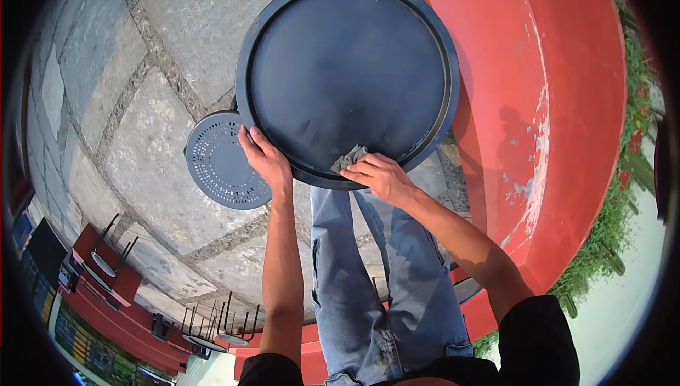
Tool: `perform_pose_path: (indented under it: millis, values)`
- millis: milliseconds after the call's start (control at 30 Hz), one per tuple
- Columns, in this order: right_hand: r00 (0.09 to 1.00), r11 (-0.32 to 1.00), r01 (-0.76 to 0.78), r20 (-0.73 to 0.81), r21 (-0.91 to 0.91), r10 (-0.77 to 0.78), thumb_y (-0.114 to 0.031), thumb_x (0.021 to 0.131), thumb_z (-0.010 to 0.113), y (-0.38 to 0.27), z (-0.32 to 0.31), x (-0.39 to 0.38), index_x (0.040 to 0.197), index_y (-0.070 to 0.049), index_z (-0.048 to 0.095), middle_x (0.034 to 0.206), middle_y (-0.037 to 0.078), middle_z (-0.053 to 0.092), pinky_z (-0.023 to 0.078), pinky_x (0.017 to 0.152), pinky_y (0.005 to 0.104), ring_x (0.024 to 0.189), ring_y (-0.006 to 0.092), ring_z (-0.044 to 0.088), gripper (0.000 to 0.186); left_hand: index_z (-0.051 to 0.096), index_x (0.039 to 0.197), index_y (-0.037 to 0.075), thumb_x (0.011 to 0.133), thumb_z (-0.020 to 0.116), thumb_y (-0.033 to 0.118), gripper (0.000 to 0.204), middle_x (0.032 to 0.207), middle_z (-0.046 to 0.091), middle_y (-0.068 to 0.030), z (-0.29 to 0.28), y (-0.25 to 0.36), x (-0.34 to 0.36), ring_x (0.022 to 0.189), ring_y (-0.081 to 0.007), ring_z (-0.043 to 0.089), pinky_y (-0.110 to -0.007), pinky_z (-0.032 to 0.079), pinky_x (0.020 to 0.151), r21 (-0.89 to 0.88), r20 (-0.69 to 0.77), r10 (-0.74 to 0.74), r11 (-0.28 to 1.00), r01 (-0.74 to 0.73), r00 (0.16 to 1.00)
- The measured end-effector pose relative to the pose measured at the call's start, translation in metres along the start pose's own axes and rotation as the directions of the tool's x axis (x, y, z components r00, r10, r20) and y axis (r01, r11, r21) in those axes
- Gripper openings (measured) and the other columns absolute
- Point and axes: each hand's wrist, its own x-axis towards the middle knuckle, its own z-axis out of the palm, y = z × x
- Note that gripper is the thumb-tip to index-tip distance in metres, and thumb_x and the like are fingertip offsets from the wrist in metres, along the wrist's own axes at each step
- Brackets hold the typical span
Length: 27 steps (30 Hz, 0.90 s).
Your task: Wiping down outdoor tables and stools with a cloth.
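Note:
A large round black tray-like top (pixel 347 60) with a raised rim is right in front of me, above my knees. My left hand (pixel 268 158) grips its near left rim, fingers curled over the edge. In my right hand (pixel 381 176) is a crumpled grey cloth (pixel 349 159), pressed on the surface close to the near rim. Dusty smudges and a few pale flecks mark the black surface. What supports the round top from below is hidden.
A smaller dark grey round stool (pixel 228 163) with a perforated top stands at left, partly under the large rim. Stone paving (pixel 170 3) spreads beneath. A curved red ledge (pixel 538 103) with chipped paint runs along the right, plants (pixel 598 258) behind it. Upturned furniture (pixel 223 329) stands lower left.

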Motion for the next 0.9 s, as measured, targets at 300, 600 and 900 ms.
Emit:
perform_pose_path:
  millis: [300,600,900]
  values:
    - [0.814,0.970,-0.232,-0.561,-0.076,0.151,0.017,0.082,0.064,0.102,-0.081,0.150,0.117,-0.012,0.081,0.105,0.006,0.071,0.058,0.087,0.0377,0.097,0.0288,0.065,0.049,0.050,0.143,-0.011,0.115,0.051,0.034,0.053,0.124,0.069,-0.0240,0.008,0.003,-0.001,0.109,-0.0270,0.065,-0.036,0.050,0.099,-0.032,0.008,-0.014,0.999,0.014,1.000]
    - [0.989,0.988,0.144,0.026,0.049,-0.145,-0.002,0.085,0.069,0.009,-0.001,0.065,0.117,-0.012,0.080,0.110,-0.001,0.072,0.056,0.095,0.0355,0.105,0.0177,0.066,0.035,0.049,0.144,-0.011,0.115,0.050,0.032,0.052,0.124,0.069,-0.0255,-0.002,-0.005,-0.001,0.108,-0.0287,0.065,-0.037,0.050,0.099,0.017,-0.008,0.010,1.000,-0.010,1.000]
    - [0.768,0.886,-0.456,-0.543,-0.089,0.340,0.016,0.083,0.067,0.093,-0.111,0.045,0.121,-0.013,0.080,0.107,0.008,0.071,0.058,0.089,0.0379,0.102,0.0296,0.067,0.050,0.048,0.145,-0.011,0.116,0.050,0.034,0.053,0.124,0.068,-0.0239,0.007,-0.002,0.000,0.110,-0.0267,0.064,-0.037,0.050,0.100,-0.024,0.013,0.003,1.000,-0.003,1.000]
